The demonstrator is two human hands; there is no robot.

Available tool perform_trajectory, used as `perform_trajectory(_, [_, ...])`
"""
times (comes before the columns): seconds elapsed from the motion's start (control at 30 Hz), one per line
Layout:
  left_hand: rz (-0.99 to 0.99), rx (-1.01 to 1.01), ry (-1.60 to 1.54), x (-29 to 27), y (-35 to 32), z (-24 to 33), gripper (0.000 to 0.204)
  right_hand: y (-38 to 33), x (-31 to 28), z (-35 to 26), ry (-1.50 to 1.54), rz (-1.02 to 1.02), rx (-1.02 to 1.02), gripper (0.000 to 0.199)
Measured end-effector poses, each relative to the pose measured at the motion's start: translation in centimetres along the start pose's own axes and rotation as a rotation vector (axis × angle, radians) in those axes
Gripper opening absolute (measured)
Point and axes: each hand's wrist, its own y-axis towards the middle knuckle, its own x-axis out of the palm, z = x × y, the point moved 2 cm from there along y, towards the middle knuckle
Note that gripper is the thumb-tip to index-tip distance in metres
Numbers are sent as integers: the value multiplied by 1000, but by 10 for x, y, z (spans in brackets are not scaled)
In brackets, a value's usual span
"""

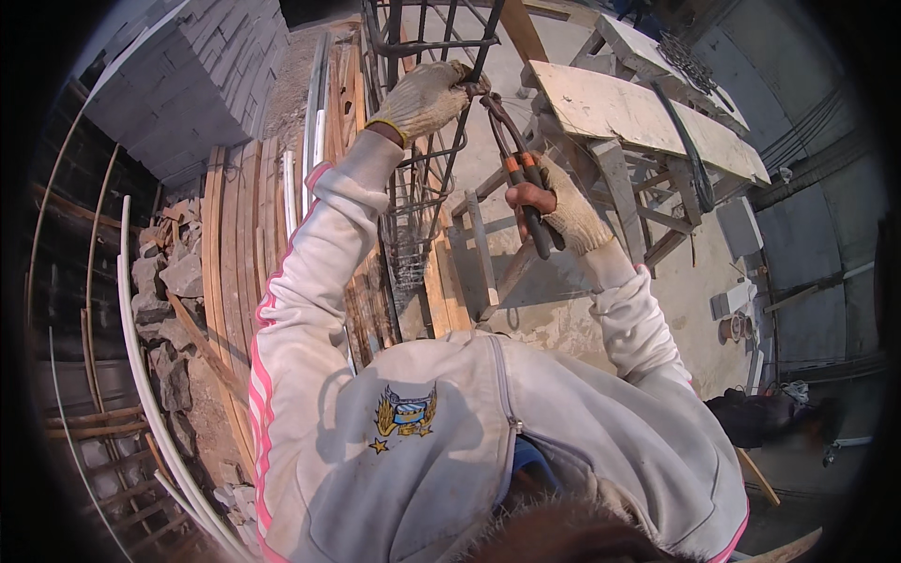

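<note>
My right hand [561,202], in a knitted work glove with bare fingertips, is wrapped round the black and orange handles of a pair of pincers [511,155]. Their jaws meet a bar of a rebar cage [438,192], a long frame of dark rods and rectangular stirrups. My left hand [420,98], in a similar glove with a yellow cuff edge, is closed at the same bar, right beside the jaws. Its fingertips are partly hidden, and any tie wire there is too small to make out.
Wooden planks [246,216] and white pipes [131,281] lie left of the cage, beside broken stones [178,277]. A stack of pale blocks [202,89] rises at the far left. A board-topped trestle [638,108] stands close on the right.
</note>
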Motion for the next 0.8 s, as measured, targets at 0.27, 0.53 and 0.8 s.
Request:
perform_trajectory(0.27, [-54, -43, -79, 0, -3, 4, 39, 7, -36, 1, -978, 239, -164, 48])
perform_trajectory(0.53, [107, 68, -8, 10, -2, -5, 35, 3, -28, -20, -117, -155, 99, 56])
perform_trajectory(0.8, [73, -10, 11, 0, -6, 7, 34, 14, -39, -30, 53, -295, 141, 70])
